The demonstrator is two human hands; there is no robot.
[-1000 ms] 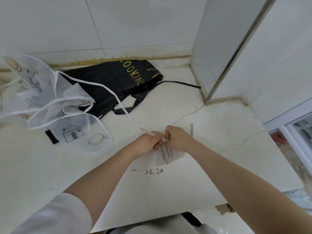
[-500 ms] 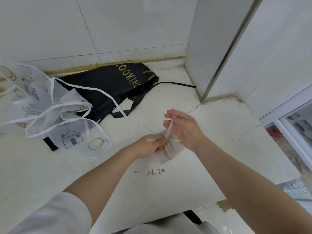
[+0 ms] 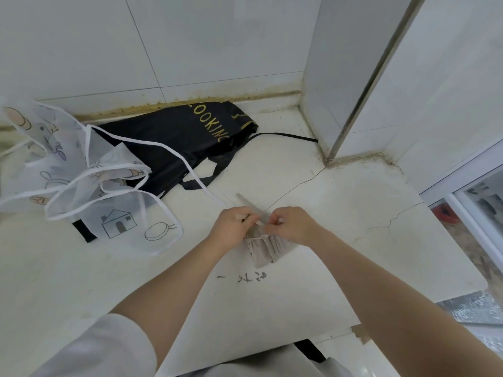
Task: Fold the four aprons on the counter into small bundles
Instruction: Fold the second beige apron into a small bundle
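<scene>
Since half a second ago the right hand (image 3: 292, 224), which was raised with fingers spread and a strap running up across them, has come back down beside the left hand (image 3: 232, 228), so both now sit knuckles-up and close together on top of the small grey-beige folded apron bundle (image 3: 265, 248). Each hand has its fingers curled in, pinching the bundle's thin beige strap (image 3: 249, 204); a short length of that strap sticks out past the left hand, pointing toward the wall, where earlier it stood over the right palm. From the head view the bundle lies on the white cracked stone counter (image 3: 353, 213), near its front edge, with pleated cloth showing below the hands. Well apart, at the back by the tiled wall, lies the black apron with gold lettering (image 3: 177, 140), unfolded, its black tie trailing right toward the corner. Overlapping its left side is the sheer white apron printed with a house and cartoon figures (image 3: 81, 186), crumpled, its white-edged straps looping across the black cloth.
</scene>
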